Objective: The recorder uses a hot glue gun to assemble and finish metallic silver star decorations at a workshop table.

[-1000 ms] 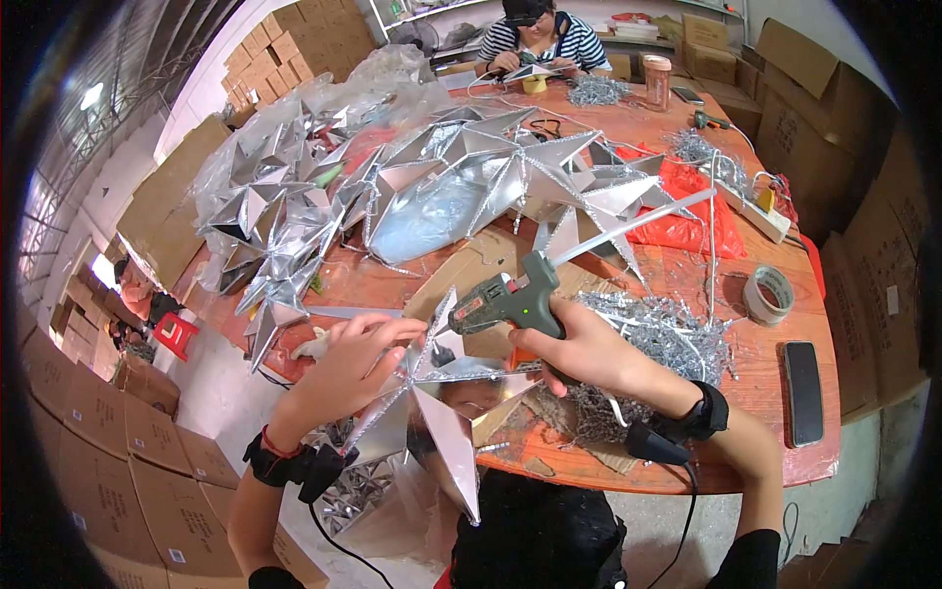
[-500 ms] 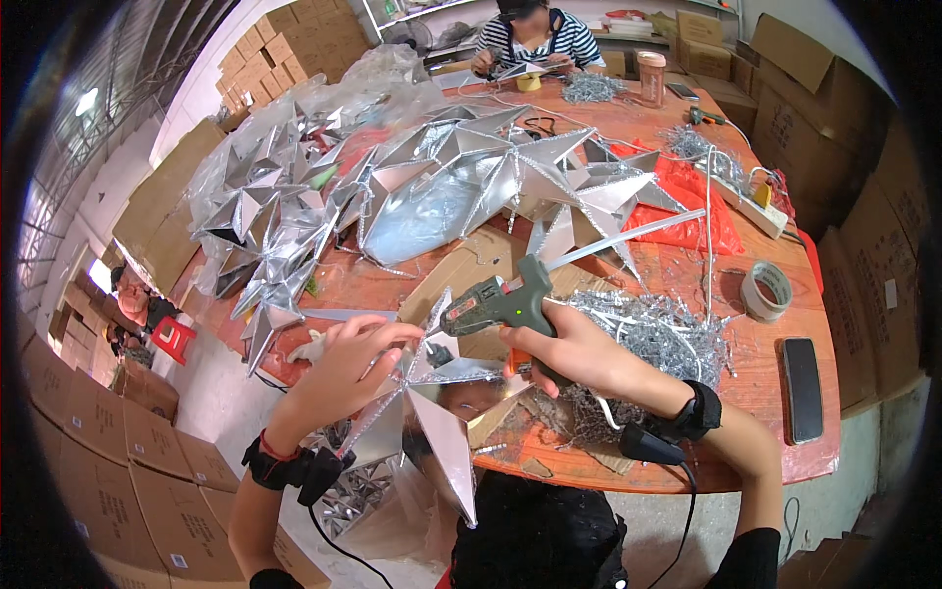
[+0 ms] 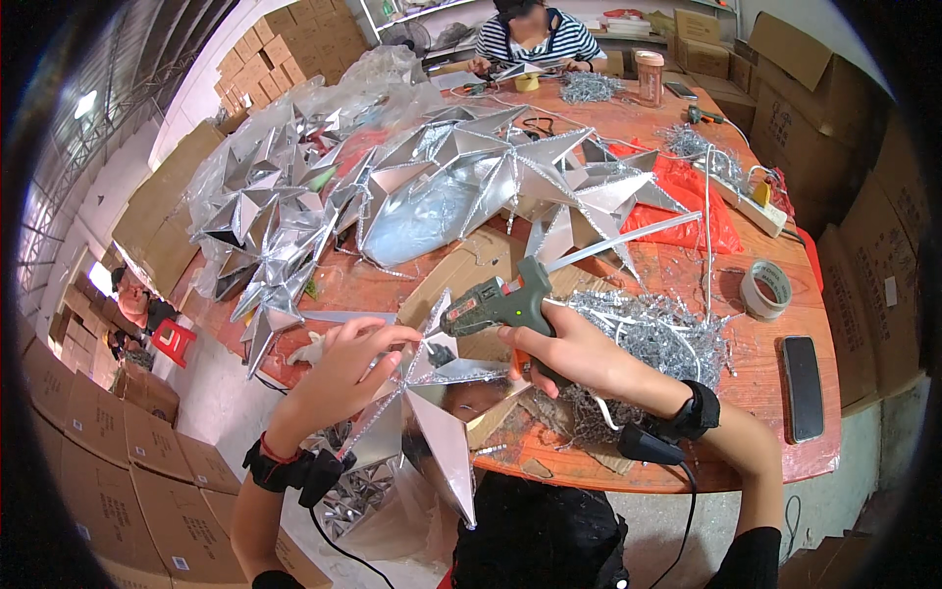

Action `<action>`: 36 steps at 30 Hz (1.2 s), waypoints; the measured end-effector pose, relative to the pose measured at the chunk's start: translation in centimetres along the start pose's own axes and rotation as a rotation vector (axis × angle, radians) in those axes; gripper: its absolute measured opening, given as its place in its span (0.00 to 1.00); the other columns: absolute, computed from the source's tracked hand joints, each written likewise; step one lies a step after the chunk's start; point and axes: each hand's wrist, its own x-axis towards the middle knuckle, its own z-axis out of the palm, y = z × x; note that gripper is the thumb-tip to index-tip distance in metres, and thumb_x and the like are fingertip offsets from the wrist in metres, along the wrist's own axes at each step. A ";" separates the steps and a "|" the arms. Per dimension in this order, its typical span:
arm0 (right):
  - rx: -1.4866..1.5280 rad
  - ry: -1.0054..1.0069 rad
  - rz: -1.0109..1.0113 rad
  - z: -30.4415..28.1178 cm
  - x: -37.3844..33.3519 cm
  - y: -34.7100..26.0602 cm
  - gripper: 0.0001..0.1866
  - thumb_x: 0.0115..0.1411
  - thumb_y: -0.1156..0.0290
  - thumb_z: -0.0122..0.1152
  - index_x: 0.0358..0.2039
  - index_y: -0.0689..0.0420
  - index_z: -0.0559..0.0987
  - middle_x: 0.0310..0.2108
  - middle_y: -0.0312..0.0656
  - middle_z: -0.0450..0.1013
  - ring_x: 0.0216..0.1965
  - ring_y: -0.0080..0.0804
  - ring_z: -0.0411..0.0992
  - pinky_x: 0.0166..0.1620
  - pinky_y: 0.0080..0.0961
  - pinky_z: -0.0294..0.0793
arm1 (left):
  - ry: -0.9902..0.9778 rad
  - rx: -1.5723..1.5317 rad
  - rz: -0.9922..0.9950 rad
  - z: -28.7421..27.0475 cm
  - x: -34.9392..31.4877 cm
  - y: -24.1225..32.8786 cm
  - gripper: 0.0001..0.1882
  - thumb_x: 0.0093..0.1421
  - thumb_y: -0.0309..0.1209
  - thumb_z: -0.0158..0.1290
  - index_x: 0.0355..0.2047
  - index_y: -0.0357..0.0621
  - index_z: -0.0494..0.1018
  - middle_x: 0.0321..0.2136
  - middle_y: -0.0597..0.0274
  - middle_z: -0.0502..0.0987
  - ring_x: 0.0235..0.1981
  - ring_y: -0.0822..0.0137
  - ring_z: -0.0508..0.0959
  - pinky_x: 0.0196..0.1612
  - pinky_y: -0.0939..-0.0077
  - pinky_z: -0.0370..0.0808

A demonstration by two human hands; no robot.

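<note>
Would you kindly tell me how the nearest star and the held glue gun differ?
The star is silver; the glue gun mainly green. The star has several points; the glue gun, an orange trigger. The left hand is at the star; the right hand grips the glue gun.

this is a workshop (under metal roof trusses (image 3: 61, 133)), as stacked cardboard boxes (image 3: 147, 501), a glue gun (image 3: 510, 303) and a worktable (image 3: 751, 378) heaped with silver stars (image 3: 546, 177) show.

The left hand (image 3: 351, 365) holds a silver star (image 3: 440, 432). The right hand (image 3: 589, 355) grips a glue gun (image 3: 502, 306), a phone (image 3: 804, 390) to that hand's right.
</note>
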 end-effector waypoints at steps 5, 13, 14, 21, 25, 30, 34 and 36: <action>-0.014 -0.004 0.001 0.1 -0.1 -0.2 0.16 0.60 0.64 0.51 0.37 0.66 0.65 0.21 0.42 0.71 0.11 0.21 0.63 0.16 0.18 0.61 | -0.011 -0.005 -0.019 0.2 -0.1 -0.3 0.15 0.59 0.30 0.41 0.47 0.52 0.68 0.43 0.64 0.72 0.51 0.59 0.63 0.53 0.60 0.52; 0.006 0.038 -0.003 0.1 -0.4 -0.5 0.19 0.59 0.64 0.53 0.41 0.68 0.64 0.23 0.41 0.70 0.11 0.23 0.65 0.15 0.20 0.64 | 0.002 0.013 -0.012 0.1 -0.1 0.0 0.15 0.60 0.31 0.41 0.47 0.52 0.68 0.43 0.65 0.72 0.51 0.59 0.63 0.53 0.60 0.51; -0.006 0.055 -0.023 0.0 -0.6 -0.7 0.19 0.59 0.64 0.53 0.41 0.68 0.64 0.23 0.41 0.70 0.11 0.23 0.65 0.15 0.20 0.64 | 0.004 0.024 -0.006 0.2 -0.1 -0.1 0.15 0.60 0.31 0.41 0.47 0.53 0.68 0.43 0.65 0.72 0.51 0.58 0.63 0.53 0.60 0.51; 0.002 0.090 -0.128 -0.1 -2.0 -2.7 0.19 0.59 0.64 0.53 0.41 0.68 0.65 0.26 0.41 0.71 0.12 0.22 0.66 0.16 0.20 0.65 | -0.005 0.072 -0.035 0.1 -0.1 0.2 0.15 0.61 0.32 0.41 0.47 0.50 0.70 0.44 0.61 0.73 0.52 0.52 0.63 0.55 0.58 0.54; -0.047 0.097 -0.143 -0.2 -2.1 -2.8 0.19 0.59 0.63 0.52 0.41 0.67 0.65 0.27 0.42 0.72 0.12 0.22 0.66 0.17 0.20 0.65 | -0.015 0.077 -0.053 0.0 0.0 0.6 0.15 0.61 0.33 0.41 0.47 0.49 0.70 0.44 0.61 0.73 0.52 0.52 0.63 0.56 0.58 0.54; -0.005 0.074 -0.155 -0.3 -1.9 -2.5 0.20 0.59 0.63 0.53 0.43 0.68 0.64 0.26 0.41 0.71 0.12 0.22 0.66 0.17 0.21 0.65 | -0.008 0.068 -0.028 0.1 0.0 0.3 0.15 0.61 0.32 0.41 0.46 0.49 0.70 0.44 0.61 0.73 0.52 0.52 0.63 0.55 0.58 0.55; -0.026 0.090 -0.165 -0.4 -1.9 -2.6 0.20 0.59 0.63 0.53 0.43 0.68 0.64 0.26 0.41 0.71 0.12 0.22 0.66 0.17 0.21 0.65 | -0.008 0.070 -0.029 0.1 0.0 0.3 0.15 0.60 0.32 0.42 0.47 0.49 0.70 0.44 0.61 0.73 0.52 0.52 0.64 0.55 0.58 0.55; -0.032 0.096 -0.171 -0.4 -2.0 -2.6 0.20 0.59 0.63 0.52 0.42 0.67 0.65 0.26 0.41 0.71 0.12 0.22 0.66 0.17 0.20 0.65 | -0.009 0.071 -0.025 0.1 0.0 0.2 0.15 0.61 0.32 0.42 0.46 0.49 0.70 0.44 0.61 0.73 0.52 0.52 0.63 0.55 0.58 0.55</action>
